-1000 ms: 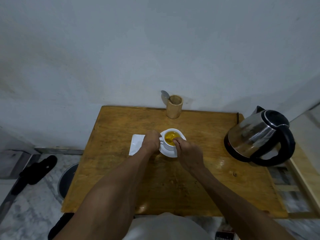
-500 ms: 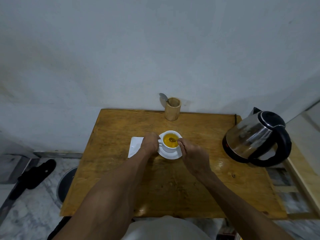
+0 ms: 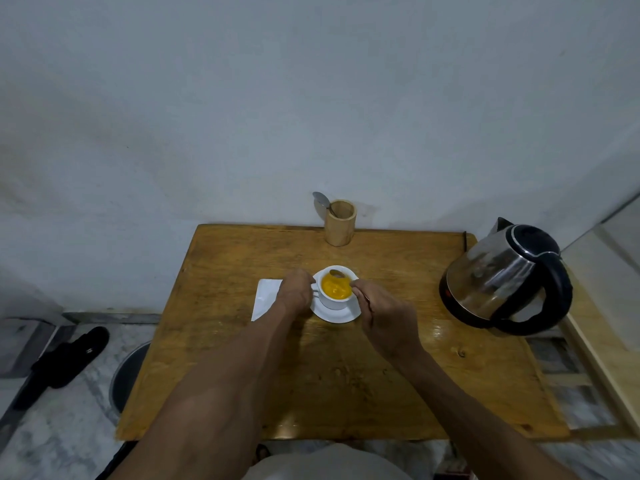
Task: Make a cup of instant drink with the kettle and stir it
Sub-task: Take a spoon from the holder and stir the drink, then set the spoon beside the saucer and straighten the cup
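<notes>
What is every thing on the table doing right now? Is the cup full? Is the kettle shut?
Cup: upright on its saucer, holding orange drink.
Saucer: flat on the table, under the cup.
Stirring spoon: bowl lifted at the cup's far rim.
Left hand: closed on the cup's handle side.
Right hand: pinching the spoon.
Kettle: upright, lid shut.
Wooden holder: upright, one spoon inside.
White packet: lying flat.

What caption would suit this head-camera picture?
Right hand stirs a yellow drink with a spoon while left hand steadies the cup; kettle stands aside.
</notes>
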